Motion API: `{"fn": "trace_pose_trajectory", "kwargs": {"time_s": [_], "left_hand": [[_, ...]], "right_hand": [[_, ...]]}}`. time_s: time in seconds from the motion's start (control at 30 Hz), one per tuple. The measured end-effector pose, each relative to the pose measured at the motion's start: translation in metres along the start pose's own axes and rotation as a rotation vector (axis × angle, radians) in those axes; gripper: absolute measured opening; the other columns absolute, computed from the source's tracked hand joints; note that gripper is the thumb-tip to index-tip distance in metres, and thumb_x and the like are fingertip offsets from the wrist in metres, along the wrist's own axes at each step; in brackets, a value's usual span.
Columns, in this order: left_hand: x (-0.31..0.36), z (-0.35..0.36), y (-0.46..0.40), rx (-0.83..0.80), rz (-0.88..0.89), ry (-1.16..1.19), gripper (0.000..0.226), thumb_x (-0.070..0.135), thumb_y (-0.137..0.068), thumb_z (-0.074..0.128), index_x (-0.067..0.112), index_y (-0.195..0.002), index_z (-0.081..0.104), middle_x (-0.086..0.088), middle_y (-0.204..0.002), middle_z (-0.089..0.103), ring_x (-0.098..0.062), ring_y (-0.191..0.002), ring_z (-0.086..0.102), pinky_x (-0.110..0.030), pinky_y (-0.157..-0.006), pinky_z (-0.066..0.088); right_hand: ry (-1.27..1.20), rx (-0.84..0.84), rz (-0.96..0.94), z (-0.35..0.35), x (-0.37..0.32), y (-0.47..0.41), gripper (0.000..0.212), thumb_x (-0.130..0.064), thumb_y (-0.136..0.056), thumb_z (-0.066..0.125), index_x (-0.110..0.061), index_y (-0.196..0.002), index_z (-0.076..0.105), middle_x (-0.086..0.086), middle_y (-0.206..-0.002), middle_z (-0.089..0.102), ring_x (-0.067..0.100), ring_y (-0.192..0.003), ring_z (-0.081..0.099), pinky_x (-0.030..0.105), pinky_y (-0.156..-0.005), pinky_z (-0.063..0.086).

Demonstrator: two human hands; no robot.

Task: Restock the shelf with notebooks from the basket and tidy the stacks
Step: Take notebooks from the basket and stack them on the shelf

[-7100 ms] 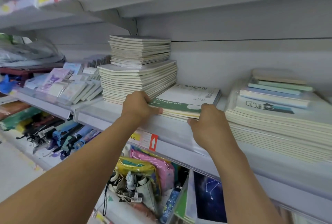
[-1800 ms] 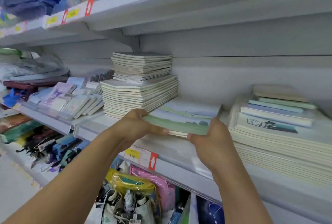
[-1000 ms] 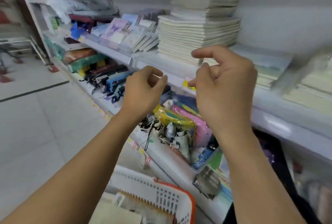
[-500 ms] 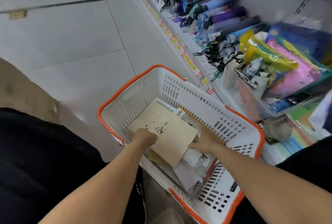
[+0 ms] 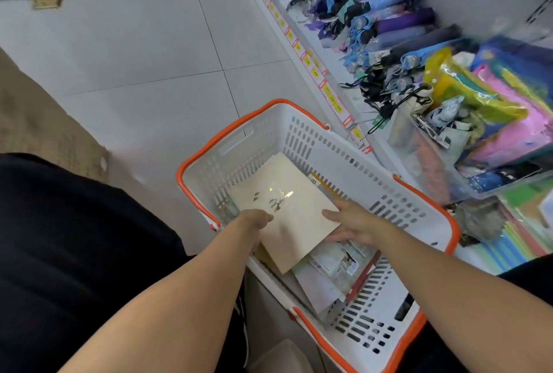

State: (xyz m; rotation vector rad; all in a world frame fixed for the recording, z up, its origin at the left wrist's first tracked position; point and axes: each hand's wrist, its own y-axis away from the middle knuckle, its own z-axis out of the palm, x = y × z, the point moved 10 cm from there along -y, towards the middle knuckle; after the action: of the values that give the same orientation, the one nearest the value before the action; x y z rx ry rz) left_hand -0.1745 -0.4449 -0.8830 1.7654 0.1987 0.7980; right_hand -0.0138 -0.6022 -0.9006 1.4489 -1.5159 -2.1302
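Note:
A white basket (image 5: 344, 157) with an orange rim stands on the floor below me. Inside it lies a cream notebook (image 5: 284, 208) with a small gold tree print, tilted up on top of other notebooks (image 5: 332, 271). My left hand (image 5: 257, 220) grips the cream notebook's left edge, fingers hidden beneath it. My right hand (image 5: 350, 223) holds its right corner, thumb on the cover and fingers under it. The notebook shelf is out of view.
A low shelf of folded umbrellas (image 5: 389, 13) and coloured plastic pouches (image 5: 493, 109) runs along the right, with yellow price tags (image 5: 314, 73) on its edge. Grey tiled floor (image 5: 149, 73) lies to the left. My dark clothing (image 5: 74, 253) fills the lower left.
I left the shelf stack, turned down to the basket and took the cream notebook in both hands. In the last half second it has lifted slightly at its far end.

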Motion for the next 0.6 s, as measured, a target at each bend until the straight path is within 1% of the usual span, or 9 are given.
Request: {"fn": "trace_pose_trajectory", "kwargs": {"time_s": [0.1,0.17,0.2,0.27,0.37,0.4,0.47,0.53,0.6], "left_hand": [[0.004,0.014,0.0,-0.115,0.022,0.227,0.046,0.022,-0.096,0.061,0.0,-0.134,0.048,-0.013,-0.125,0.06,-0.03,-0.109,0.061,-0.04,-0.086,0.05],[0.018,0.022,0.006,-0.138,0.105,0.291,0.031,0.015,-0.099,0.054,0.002,-0.127,0.054,-0.011,-0.109,0.067,-0.027,-0.092,0.065,-0.039,-0.077,0.052],[0.025,0.022,0.006,-0.11,0.162,0.29,0.027,0.013,-0.1,0.051,0.004,-0.126,0.055,-0.01,-0.108,0.066,-0.028,-0.091,0.063,-0.04,-0.077,0.052],[0.041,0.007,0.013,0.074,0.316,0.147,0.029,0.01,-0.1,0.044,0.007,-0.126,0.056,-0.011,-0.112,0.064,-0.031,-0.094,0.061,-0.043,-0.081,0.053],[0.074,-0.013,0.052,0.339,0.617,-0.081,0.039,0.004,-0.098,0.036,0.013,-0.131,0.054,-0.006,-0.104,0.061,-0.028,-0.086,0.058,-0.036,-0.074,0.051],[0.082,-0.017,0.065,0.39,0.682,-0.099,0.041,0.002,-0.098,0.035,0.015,-0.133,0.053,-0.006,-0.106,0.061,-0.025,-0.084,0.056,-0.033,-0.071,0.049],[0.093,-0.027,0.081,0.455,0.73,-0.061,0.041,0.003,-0.099,0.034,0.016,-0.134,0.051,-0.007,-0.116,0.063,-0.022,-0.087,0.055,-0.03,-0.073,0.047],[0.1,-0.034,0.089,0.462,0.73,-0.024,0.04,0.005,-0.099,0.035,0.018,-0.132,0.052,-0.005,-0.121,0.063,-0.02,-0.091,0.055,-0.029,-0.075,0.046],[0.105,-0.041,0.092,0.465,0.727,-0.016,0.04,0.004,-0.098,0.035,0.018,-0.13,0.054,-0.003,-0.119,0.063,-0.023,-0.094,0.056,-0.029,-0.074,0.045]], "right_hand": [[-0.176,-0.093,0.008,-0.013,0.003,0.009,0.037,-0.014,-0.098,0.059,-0.013,-0.135,0.055,0.01,-0.118,0.07,0.028,-0.102,0.069,0.038,-0.081,0.061],[-0.094,-0.079,0.05,-0.019,0.018,0.008,0.043,-0.028,-0.099,0.059,-0.02,-0.14,0.051,0.01,-0.131,0.064,0.03,-0.11,0.067,0.041,-0.091,0.057],[0.033,-0.051,0.055,-0.022,0.025,0.004,0.047,-0.04,-0.098,0.057,-0.025,-0.142,0.049,0.008,-0.141,0.056,0.031,-0.12,0.061,0.043,-0.098,0.054],[0.348,0.005,0.012,-0.016,0.028,0.001,0.065,-0.066,-0.092,0.047,-0.032,-0.147,0.044,0.001,-0.158,0.035,0.026,-0.142,0.039,0.04,-0.11,0.041],[1.009,0.018,-0.043,0.014,0.021,0.003,0.123,-0.092,-0.061,0.053,-0.028,-0.159,0.012,-0.004,-0.166,-0.009,0.027,-0.152,-0.01,0.05,-0.121,0.013],[1.211,0.047,-0.025,0.023,0.024,0.006,0.138,-0.09,-0.055,0.062,-0.025,-0.159,-0.001,-0.004,-0.164,-0.02,0.032,-0.15,-0.019,0.055,-0.12,0.009],[1.35,0.146,0.005,0.029,0.038,0.002,0.143,-0.071,-0.062,0.077,-0.018,-0.156,-0.018,0.002,-0.159,-0.033,0.045,-0.146,-0.023,0.06,-0.118,0.016],[1.361,0.217,-0.005,0.03,0.045,-0.003,0.135,-0.049,-0.074,0.08,-0.013,-0.154,-0.021,0.009,-0.157,-0.037,0.053,-0.145,-0.014,0.06,-0.115,0.029],[1.452,0.221,-0.017,0.032,0.04,-0.004,0.131,-0.043,-0.077,0.079,-0.006,-0.153,-0.021,0.02,-0.158,-0.031,0.051,-0.147,-0.001,0.059,-0.119,0.02]]}}
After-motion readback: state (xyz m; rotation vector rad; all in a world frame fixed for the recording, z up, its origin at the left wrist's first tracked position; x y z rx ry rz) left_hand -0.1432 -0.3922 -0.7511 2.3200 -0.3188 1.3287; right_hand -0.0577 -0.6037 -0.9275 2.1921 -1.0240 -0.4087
